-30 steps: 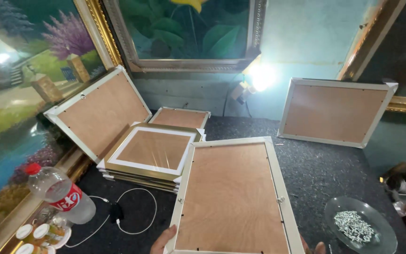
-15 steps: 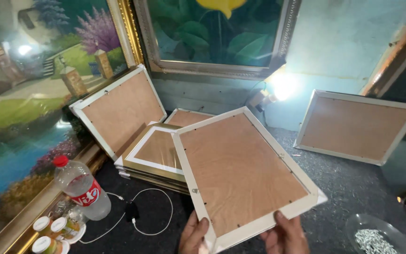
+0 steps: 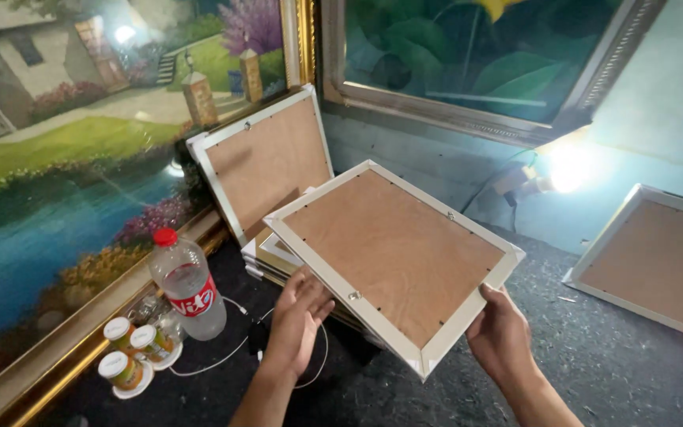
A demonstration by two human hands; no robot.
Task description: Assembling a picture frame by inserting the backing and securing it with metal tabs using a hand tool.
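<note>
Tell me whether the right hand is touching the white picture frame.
Touching. The head view shows the right hand gripping the lower right edge of the white picture frame, fingers wrapped under it.

Bare dark tabletop [image 3: 594, 372] lay open toward its right edge; a plastic bottle [image 3: 189, 292], small jars [image 3: 132, 352] and stacked frames [image 3: 278, 253] crowded the left.

A picture frame [image 3: 395, 261] with a smooth white-painted border and a matt brown fibreboard back, dotted with small metal tabs, is held by the left hand [image 3: 298, 318] and the right hand [image 3: 502, 334]. The counter [image 3: 594, 356] is covered in a dark, rough, speckled material. A clear glossy plastic bottle [image 3: 189, 285] with a red cap is seen beside it. The landscape painting [image 3: 57, 158] is shown with a shiny surface and a gilded, polished moulding.
</note>
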